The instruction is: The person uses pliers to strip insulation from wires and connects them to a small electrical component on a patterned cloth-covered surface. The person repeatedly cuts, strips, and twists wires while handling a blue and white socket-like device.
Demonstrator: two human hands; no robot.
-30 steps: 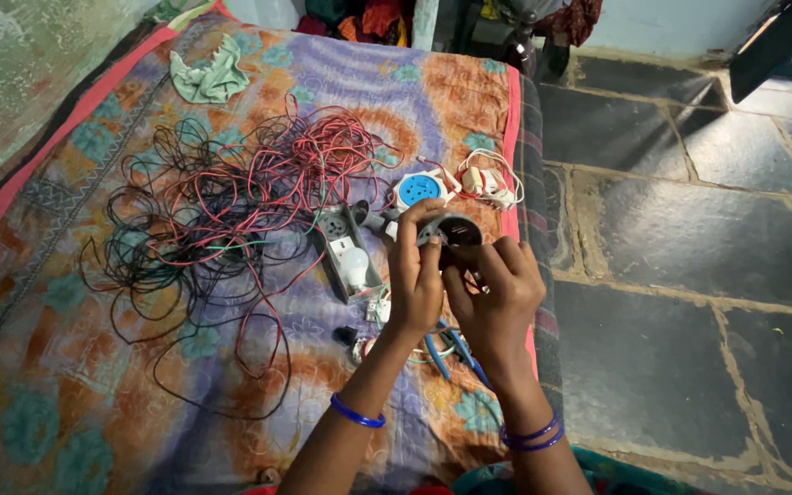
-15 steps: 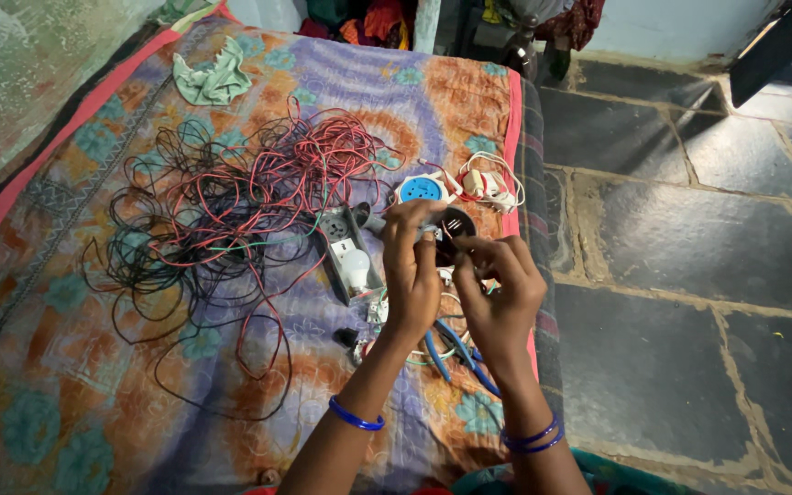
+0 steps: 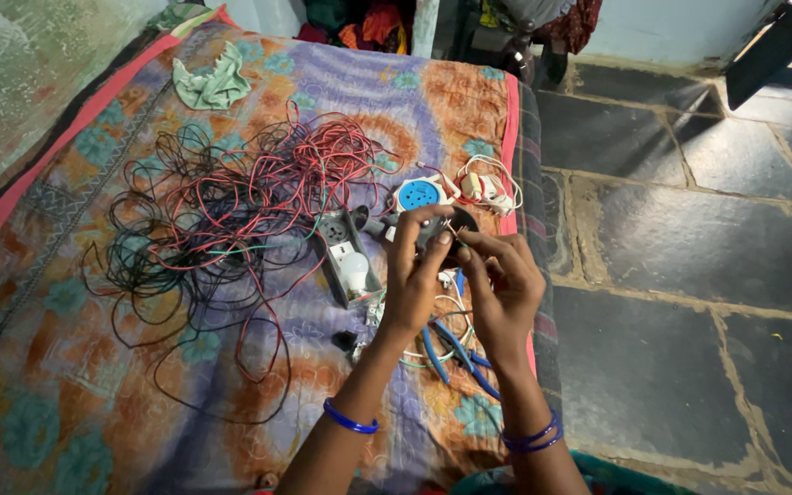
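Note:
My left hand point(image 3: 414, 275) grips a small round black electrical part point(image 3: 458, 223), held up over the patterned bedspread point(image 3: 66, 385). My right hand point(image 3: 497, 280) pinches thin wire ends at the rim of that part, fingers closed on them. Just beyond my hands lie a blue round fitting point(image 3: 417, 194) and a white plug with coiled white cord point(image 3: 483, 186). A grey switch box with a white bulb point(image 3: 348, 257) lies to the left of my left hand. Blue-handled pliers point(image 3: 456, 353) rest below my wrists.
A large tangle of red and black wires point(image 3: 231, 211) spreads over the bedspread to the left. A crumpled green cloth point(image 3: 213, 84) lies at the far end. The bed's pink edge point(image 3: 511, 119) meets a dark stone tile floor point(image 3: 689, 275) on the right.
Both hands have stayed together on the black part; my right fingers have shifted slightly along the wire ends. Nothing else on the bedspread has moved.

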